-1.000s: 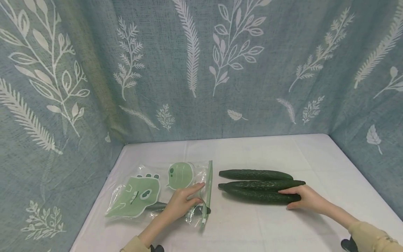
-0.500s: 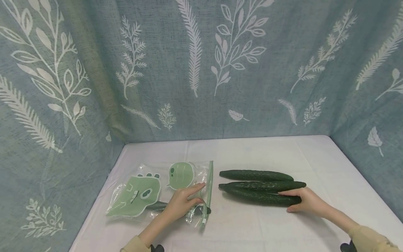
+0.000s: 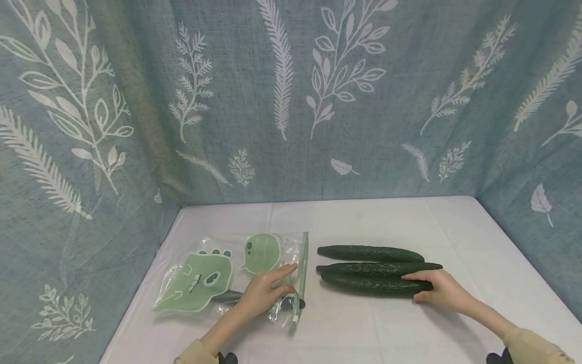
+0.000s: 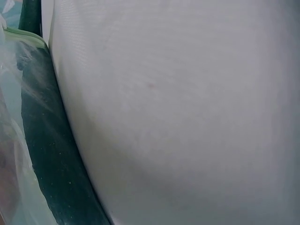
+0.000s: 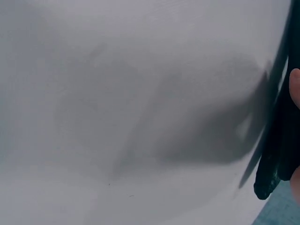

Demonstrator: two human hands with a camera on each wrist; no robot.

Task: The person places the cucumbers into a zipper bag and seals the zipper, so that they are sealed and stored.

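A clear zip bag (image 3: 261,255) with green cartoon prints and a green zip edge lies at the left of the table. Inside it is a cucumber (image 4: 56,136), its tip by the bag's mouth. My left hand (image 3: 261,293) rests on the bag near the zip, index finger and thumb stretched apart. Three more cucumbers lie side by side to the right: a back one (image 3: 368,253), a middle one (image 3: 364,268) and a front one (image 3: 368,285). My right hand (image 3: 443,290) grips the front cucumber's right end between thumb and fingers. The right wrist view shows only fingertips (image 5: 295,86) beside dark cucumbers.
A white cloth covers the table (image 3: 364,328). Blue-green curtains (image 3: 300,167) with white leaf prints stand behind it and along both sides. The bag's zip edge is a short way left of the cucumbers' left ends.
The front cucumber has shifted slightly, its left tip now a little further right of the middle one's. My right hand has moved slightly with it. The left hand stays in place.
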